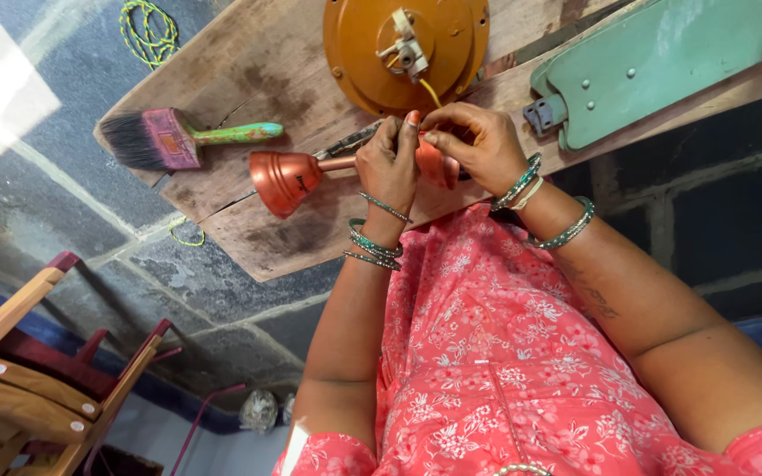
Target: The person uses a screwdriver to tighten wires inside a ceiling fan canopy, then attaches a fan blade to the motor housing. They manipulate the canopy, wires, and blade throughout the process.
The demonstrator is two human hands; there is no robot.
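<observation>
A copper-coloured fan rod (337,164) lies on a wooden board (249,70), with a bell-shaped cup (282,181) at its left end. My left hand (387,163) is closed around the rod. Beside it, my right hand (480,145) is closed over a second copper cup (439,167), and the fingertips of both hands meet. A yellow wire (431,91) runs from the hands up to an orange-brown fan motor housing (407,48). Bangles sit on both wrists.
A flat paint brush (169,138) with a green handle lies left on the board. A green fan blade (663,62) lies at the right. A yellow-green cord (147,31) rests on the stone floor (63,203). A wooden chair (28,388) stands at lower left.
</observation>
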